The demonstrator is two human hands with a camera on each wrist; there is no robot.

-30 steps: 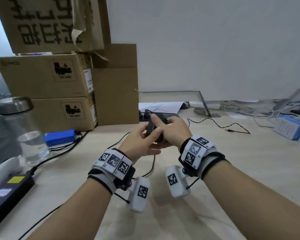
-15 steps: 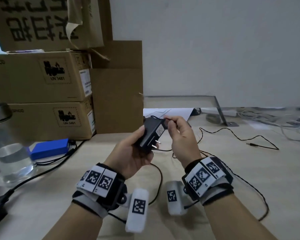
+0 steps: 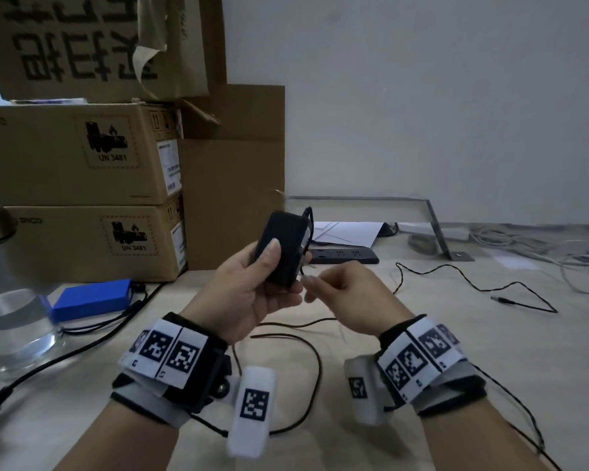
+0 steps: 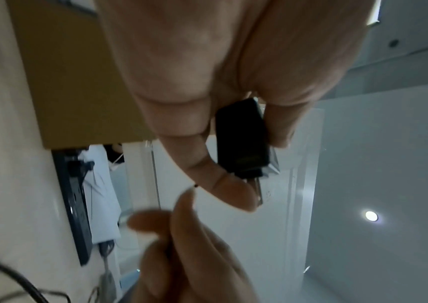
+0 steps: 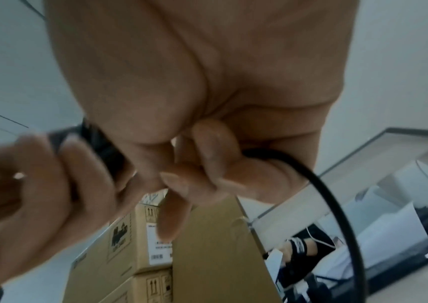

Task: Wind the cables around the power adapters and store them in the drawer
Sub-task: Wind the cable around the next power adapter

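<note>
My left hand [image 3: 252,287] grips a small black power adapter [image 3: 284,246] upright above the desk, thumb on its near face; the left wrist view shows the adapter [image 4: 242,141] between thumb and fingers. Just to its right, my right hand [image 3: 337,294] pinches the adapter's thin black cable [image 5: 319,194] close to the body. The rest of the cable [image 3: 473,287] trails loose across the desk to a barrel plug [image 3: 502,300] at the right, with slack looping under my wrists. No drawer is in view.
Stacked cardboard boxes [image 3: 82,158] stand at the back left. A black power strip [image 3: 344,255] and papers lie behind my hands. A blue pack [image 3: 89,299], a glass jar [image 3: 11,307] and other black leads sit at the left; white cables [image 3: 541,246] pile at the right.
My left hand has lifted and turned the adapter upright. My right hand has dropped from the adapter's top to its lower right side, drawing the cable with it.
</note>
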